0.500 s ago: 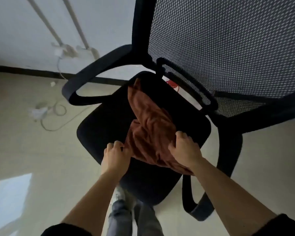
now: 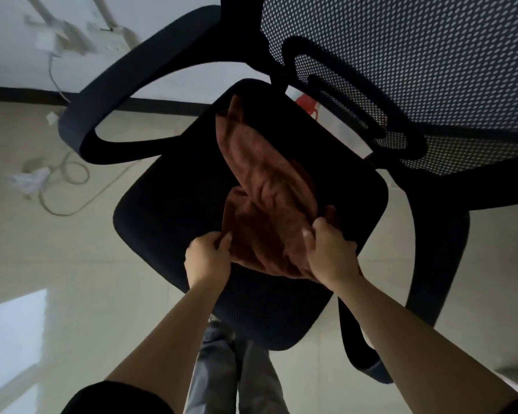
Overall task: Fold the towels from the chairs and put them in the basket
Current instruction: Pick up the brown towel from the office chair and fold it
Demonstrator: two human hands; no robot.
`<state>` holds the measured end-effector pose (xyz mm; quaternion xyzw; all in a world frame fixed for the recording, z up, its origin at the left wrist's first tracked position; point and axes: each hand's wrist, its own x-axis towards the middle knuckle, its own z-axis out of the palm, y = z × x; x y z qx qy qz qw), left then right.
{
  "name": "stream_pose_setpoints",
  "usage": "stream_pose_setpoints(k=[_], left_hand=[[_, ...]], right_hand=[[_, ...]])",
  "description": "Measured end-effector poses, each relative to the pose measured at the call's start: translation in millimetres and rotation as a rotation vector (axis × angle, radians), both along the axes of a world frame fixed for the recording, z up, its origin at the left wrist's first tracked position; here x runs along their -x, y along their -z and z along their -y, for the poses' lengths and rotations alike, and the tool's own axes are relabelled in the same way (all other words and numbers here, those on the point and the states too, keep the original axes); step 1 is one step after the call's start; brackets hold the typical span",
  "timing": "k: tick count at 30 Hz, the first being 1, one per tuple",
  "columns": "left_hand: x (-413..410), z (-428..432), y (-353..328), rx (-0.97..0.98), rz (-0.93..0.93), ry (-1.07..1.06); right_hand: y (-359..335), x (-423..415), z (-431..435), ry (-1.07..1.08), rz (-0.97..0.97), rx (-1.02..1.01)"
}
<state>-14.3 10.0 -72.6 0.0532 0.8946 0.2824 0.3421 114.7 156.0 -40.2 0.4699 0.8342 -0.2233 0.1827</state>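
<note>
A rust-brown towel (image 2: 266,186) lies crumpled on the seat (image 2: 174,204) of a black office chair. It runs from the far edge of the seat, just under the mesh back (image 2: 416,55), down toward the near middle, where it bunches in thick folds.

Both hands are on its near end. The left hand (image 2: 207,253) has its grip clamped on the near-left edge of the cloth, thumb and fingers pinched round a fold. The right hand (image 2: 331,252) has its grip closed on the near-right part, fingers curled over the top of the bunched fabric and the thumb against its side. The towel's near hem hangs a little below the two hands, over the dark seat.

The chair's left armrest (image 2: 138,73) curves out to the far left, and the right armrest (image 2: 437,249) loops down at the right. Grey trousers (image 2: 222,369) show below the near edge of the seat.

On the pale tiled floor (image 2: 57,264) to the left lies a loose white cable (image 2: 69,201). A small red object (image 2: 307,104) shows behind the chair, near the white wall (image 2: 162,19).
</note>
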Motion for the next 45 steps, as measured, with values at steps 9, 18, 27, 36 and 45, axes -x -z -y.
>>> stream_pose_setpoints(k=[9,18,27,36,45], left_hand=[[44.6,38.9,-27.3,-0.173,0.102,-0.6],[26.8,105.1,-45.8,0.159,0.195,-0.005],[18.1,75.4,1.4,0.313,0.034,0.18],[19.9,62.2,-12.4,0.09,0.065,-0.088],[55.0,46.1,-71.1,-0.483,0.328,-0.977]], right_hand=[[-36.0,37.0,-10.8,0.63,-0.447,0.135],[-38.6,5.3,-12.9,1.058,-0.564,0.347],[-9.7,-17.0,18.0,0.84,-0.325,0.546],[23.9,-14.2,14.4,0.78,-0.331,0.359],[-39.5,0.1,3.6,0.794,-0.533,-0.028]])
